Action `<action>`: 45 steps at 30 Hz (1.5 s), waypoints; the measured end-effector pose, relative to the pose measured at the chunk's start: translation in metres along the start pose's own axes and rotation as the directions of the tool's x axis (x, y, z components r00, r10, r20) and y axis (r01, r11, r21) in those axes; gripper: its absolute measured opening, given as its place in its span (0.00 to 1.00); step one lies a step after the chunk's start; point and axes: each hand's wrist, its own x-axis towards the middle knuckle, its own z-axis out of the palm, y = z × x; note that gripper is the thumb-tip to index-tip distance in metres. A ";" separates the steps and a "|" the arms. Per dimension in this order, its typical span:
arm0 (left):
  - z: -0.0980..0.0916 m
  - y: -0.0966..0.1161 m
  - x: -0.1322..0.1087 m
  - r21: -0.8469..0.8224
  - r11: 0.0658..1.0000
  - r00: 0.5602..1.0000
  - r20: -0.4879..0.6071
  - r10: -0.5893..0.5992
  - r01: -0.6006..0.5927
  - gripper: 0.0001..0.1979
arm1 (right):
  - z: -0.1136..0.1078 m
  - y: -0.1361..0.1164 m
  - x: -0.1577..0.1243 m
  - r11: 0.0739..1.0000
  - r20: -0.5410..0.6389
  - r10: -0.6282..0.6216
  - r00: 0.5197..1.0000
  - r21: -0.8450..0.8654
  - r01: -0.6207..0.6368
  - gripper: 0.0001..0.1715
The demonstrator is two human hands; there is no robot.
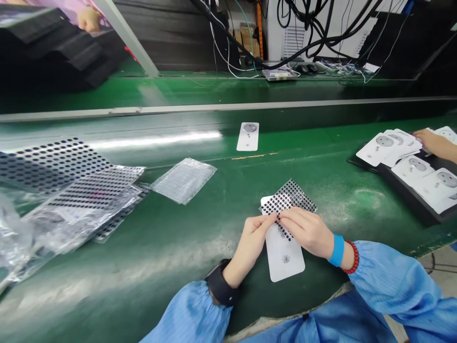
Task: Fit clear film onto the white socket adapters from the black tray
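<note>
On the green desk (200, 271), near the front edge at mid-length: a white card (285, 261) lies flat, with a dotted film sheet (295, 195) skewed across its upper end; left hand (252, 244) and right hand (306, 232) meet over the sheet, both closed in a pinch on it; exact contact is hidden behind the fingers; neither hand appears to pin the card's lower half; risk one: any pull on the sheet could drag that loose card sideways across the desk; risk two: the film looks thin, so uneven pinch force could crease it or shift the dots; a black watch strap (219, 282) on the left wrist and a blue wristband (336, 250) on the right sit close by, a minor snag risk if the sheet edge lifts; toward the left edge, bagged dotted sheets (60, 190) and a clear dotted sheet (183, 181) lie loose; slippery film, could slide if knocked; a lone white card (247, 136) sits toward the far side; at the right end, a black tray (403, 195) holds more white cards, with a co-worker's hand (433, 144) on them, well apart.
</note>
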 end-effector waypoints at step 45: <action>0.010 -0.001 -0.029 0.284 0.846 0.889 0.063 0.454 -0.452 0.13 | -0.006 -0.017 0.002 0.998 -0.215 0.025 0.976 -0.044 -0.035 0.12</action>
